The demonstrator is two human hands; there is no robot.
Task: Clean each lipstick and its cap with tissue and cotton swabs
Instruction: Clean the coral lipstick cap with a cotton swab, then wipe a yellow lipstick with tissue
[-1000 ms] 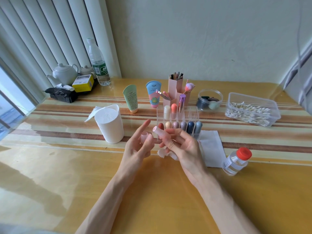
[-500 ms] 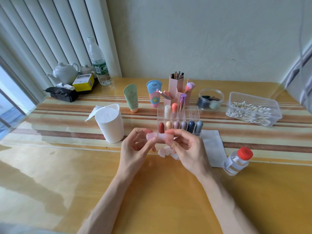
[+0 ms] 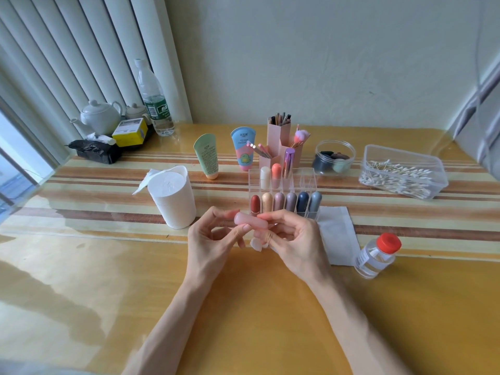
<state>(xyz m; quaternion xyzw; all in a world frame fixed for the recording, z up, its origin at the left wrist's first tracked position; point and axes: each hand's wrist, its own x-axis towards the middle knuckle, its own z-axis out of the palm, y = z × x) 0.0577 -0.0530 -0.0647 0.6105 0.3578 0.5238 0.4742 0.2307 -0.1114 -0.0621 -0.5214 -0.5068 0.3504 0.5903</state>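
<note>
Glossy honey-coloured table (image 3: 81, 293), striped under a clear sheet, meets a pale plaster wall, with ribbed vertical blinds (image 3: 54, 63) at far left. Below them sit a round white teapot (image 3: 98, 116), a crumpled black bag (image 3: 93, 151), a yellow box (image 3: 130, 132) and a clear plastic water bottle (image 3: 154, 104). Nearer stands a white tissue roll (image 3: 173, 197) with a loose sheet poking from its top. Next come a green squeeze tube (image 3: 207, 156) and a blue-and-pink tube (image 3: 243, 148), then pink hexagonal brush holders (image 3: 281, 142). A clear acrylic organizer (image 3: 308, 182) keeps rounded matte lipsticks (image 3: 286, 203) upright, six in its near row.

Just before that row, above the table, the pink lipstick (image 3: 250, 220) lies level between both hands. It is a smooth, frosted, pale capsule with rounded ends and its cap on. The left hand (image 3: 213, 244) pinches its left end between thumb and fingertips. The right hand (image 3: 295, 244) has its fingertips closed on the right end, with a crumpled tissue wad (image 3: 257, 243) tucked under its lower fingers. A second ago the cap was off in the left hand and the tube slanted up from the right. Half a second ago the halves had met, and they sit the same now.

Rightward are a flat white tissue sheet (image 3: 338, 234), a round clear jar (image 3: 335, 158) of dark sponges, a red-capped clear bottle (image 3: 377, 255) and a clear tub of cotton swabs (image 3: 403, 171).
</note>
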